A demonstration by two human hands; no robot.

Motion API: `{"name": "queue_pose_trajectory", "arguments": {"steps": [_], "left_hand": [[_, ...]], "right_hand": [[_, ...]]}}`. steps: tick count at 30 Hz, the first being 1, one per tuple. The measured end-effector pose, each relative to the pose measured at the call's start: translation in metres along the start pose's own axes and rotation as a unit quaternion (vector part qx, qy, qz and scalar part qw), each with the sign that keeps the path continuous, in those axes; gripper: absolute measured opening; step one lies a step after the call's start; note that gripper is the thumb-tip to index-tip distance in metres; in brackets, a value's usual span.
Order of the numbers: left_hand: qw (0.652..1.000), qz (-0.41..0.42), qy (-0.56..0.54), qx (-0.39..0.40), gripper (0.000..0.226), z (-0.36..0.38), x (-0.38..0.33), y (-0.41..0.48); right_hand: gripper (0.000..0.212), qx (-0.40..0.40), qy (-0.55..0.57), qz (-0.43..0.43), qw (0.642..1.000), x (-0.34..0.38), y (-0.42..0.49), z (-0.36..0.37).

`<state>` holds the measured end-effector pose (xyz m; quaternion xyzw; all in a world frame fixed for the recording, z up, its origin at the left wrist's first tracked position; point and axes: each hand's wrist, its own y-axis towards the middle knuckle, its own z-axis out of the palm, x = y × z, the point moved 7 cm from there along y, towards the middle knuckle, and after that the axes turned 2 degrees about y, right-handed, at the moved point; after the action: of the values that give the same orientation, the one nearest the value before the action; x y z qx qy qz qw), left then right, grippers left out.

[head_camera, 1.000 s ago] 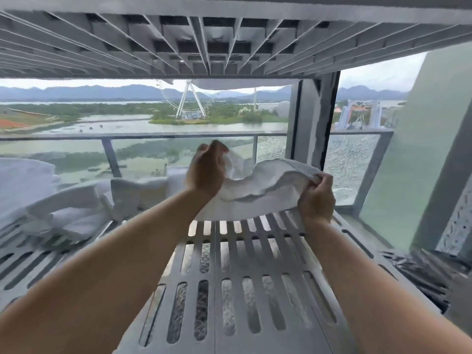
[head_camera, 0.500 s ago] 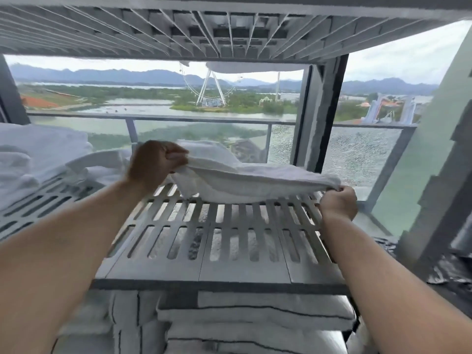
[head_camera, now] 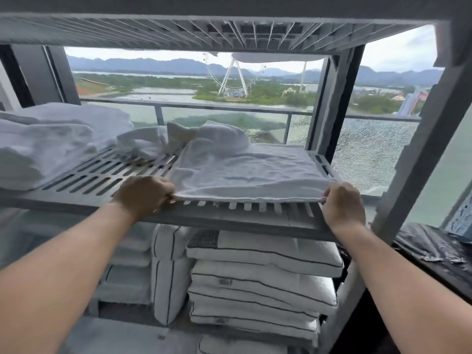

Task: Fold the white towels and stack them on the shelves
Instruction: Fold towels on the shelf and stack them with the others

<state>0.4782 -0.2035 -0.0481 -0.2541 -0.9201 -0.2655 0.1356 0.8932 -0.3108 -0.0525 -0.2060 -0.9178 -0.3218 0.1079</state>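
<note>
A white towel [head_camera: 245,169] lies spread on the right half of the grey slatted shelf [head_camera: 102,172], its far part still bunched. My left hand [head_camera: 145,195] pinches the towel's near left corner at the shelf's front edge. My right hand [head_camera: 342,205] pinches the near right corner. A crumpled white towel [head_camera: 145,143] lies behind, toward the middle. A pile of white towels [head_camera: 51,139] fills the shelf's left end.
Stacked white cushions with dark piping [head_camera: 260,279] fill the lower shelf. Another slatted shelf [head_camera: 229,31] hangs overhead. The rack's right post [head_camera: 413,169] stands close to my right arm. A dark crinkled sheet [head_camera: 431,246] lies at right. A glass balcony railing [head_camera: 229,108] is behind.
Both hands drew the towel toward me and lowered it, so it now lies spread flat on the shelf instead of hanging bunched in the air. The view pulled back and down.
</note>
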Motion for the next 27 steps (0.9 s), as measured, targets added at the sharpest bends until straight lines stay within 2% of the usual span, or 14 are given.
{"name": "queue_pose_trajectory", "arguments": {"steps": [3, 8, 15, 19, 23, 26, 27], "left_hand": [[0.999, -0.031, 0.001, 0.02, 0.009, 0.003, 0.007, -0.011], [0.997, -0.061, 0.016, 0.038, 0.019, 0.006, 0.002, -0.025], [0.996, -0.078, -0.038, 0.038, 0.025, 0.011, 0.008, -0.037], [0.994, -0.084, -0.072, 0.005, 0.023, 0.008, 0.016, -0.041], [0.989, -0.029, -0.096, -0.113, 0.024, -0.009, 0.019, -0.049], [0.981, 0.022, -0.156, -0.112, 0.011, -0.006, 0.022, -0.057], [0.981, 0.016, -0.169, -0.09, 0.017, -0.002, 0.026, -0.055]], "right_hand": [[0.021, 0.029, -0.082, -0.029, 0.996, 0.006, -0.022, -0.005], [0.022, 0.067, -0.168, -0.026, 0.983, 0.019, -0.048, -0.015], [0.026, 0.131, -0.192, -0.005, 0.973, 0.033, -0.082, -0.013], [0.025, 0.136, -0.209, 0.009, 0.968, 0.038, -0.088, -0.014], [0.027, 0.116, -0.259, 0.02, 0.959, 0.038, -0.084, -0.026], [0.023, 0.107, -0.258, 0.047, 0.959, 0.048, -0.08, -0.031], [0.024, 0.101, -0.262, 0.046, 0.959, 0.056, -0.079, -0.032]]}}
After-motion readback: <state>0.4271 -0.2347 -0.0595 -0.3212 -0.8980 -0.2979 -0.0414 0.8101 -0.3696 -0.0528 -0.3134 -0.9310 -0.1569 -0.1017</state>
